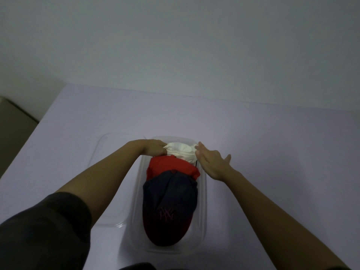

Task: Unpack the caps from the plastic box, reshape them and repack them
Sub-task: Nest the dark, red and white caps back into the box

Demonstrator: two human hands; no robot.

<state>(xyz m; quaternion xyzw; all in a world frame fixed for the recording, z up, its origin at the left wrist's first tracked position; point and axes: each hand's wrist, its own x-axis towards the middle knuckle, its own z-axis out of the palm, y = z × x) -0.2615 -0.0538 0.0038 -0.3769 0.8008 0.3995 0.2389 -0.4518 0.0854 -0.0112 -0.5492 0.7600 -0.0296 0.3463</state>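
1. Surface (272, 137): pale and flat. It carries the box low, so both arms can reach in from above.
2. Plastic box (204, 191): clear and long, set straight in front of the person. All three caps sit inside it.
3. Lid (109, 145): clear, lying flat just left of the box and partly under the left arm. There it does not block the opening.
4. Navy cap (169, 201): nearest the person, with a red stitched logo. It lies over the red one.
5. Red cap (169, 164): in the middle, tucked in a row to save room.
6. White cap (181, 150): at the far end, bunched up.
7. Right grip (212, 162): fingers straight, touching the white cap's right side, I think to steady it.
8. Left grip (153, 148): fingers curled tight on the white cap's left edge, likely to move it.
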